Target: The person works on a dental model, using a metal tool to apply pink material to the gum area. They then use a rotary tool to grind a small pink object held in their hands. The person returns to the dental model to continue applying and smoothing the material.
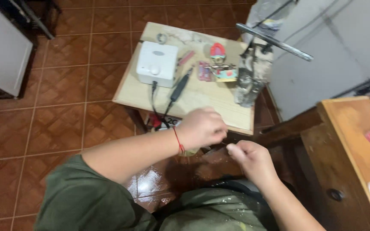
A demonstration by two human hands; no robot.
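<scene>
My left hand (202, 127), with a red string at the wrist, hovers at the near edge of a small pale wooden table (219, 102), fingers curled together. My right hand (251, 157) is just below and to the right of it, fist closed, thumb up. The two hands nearly touch; whatever is between the fingers is too small and blurred to tell. On the table lie a white box-shaped device (157, 63), a black pen-like handpiece (180, 85) on a cable, a small painted figurine (219, 60) and a flat red piece (204, 70).
A paint-stained clamp stand (251, 75) with a metal bar (275, 41) stands at the table's right side. A brown wooden cabinet (347, 145) is to my right. Brown floor tiles (65, 85) surround the table; a grey panel (1, 47) leans at far left.
</scene>
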